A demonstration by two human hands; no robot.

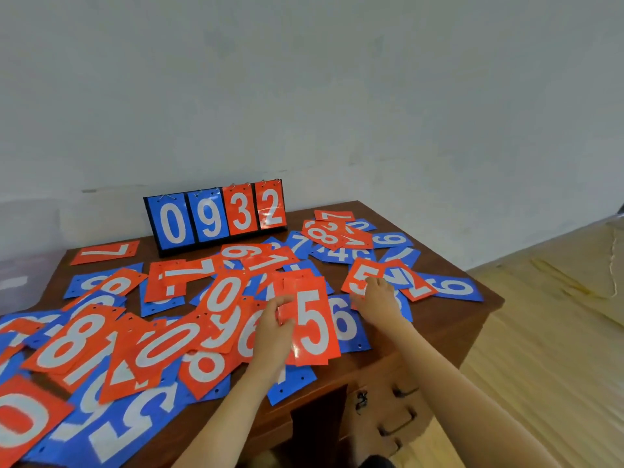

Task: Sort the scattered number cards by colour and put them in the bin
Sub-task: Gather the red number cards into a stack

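Note:
Several red and blue number cards lie scattered and overlapping on a brown wooden desk [449, 319]. My left hand [275, 327] grips a small stack of red cards with a red 5 card [312, 320] on top, held just above the pile. My right hand [380, 298] reaches to the right and touches another red 5 card [359, 275] lying on the desk; its fingers rest on the card's lower edge. A blue 6 card [347, 324] lies between the two hands. No bin is clearly in view.
A black scoreboard stand [216, 217] showing 0 9 3 2 stands at the back of the desk against the grey wall. Desk drawers with handles [398, 423] face front right. Wooden floor lies to the right. A pale translucent object [20, 278] sits at far left.

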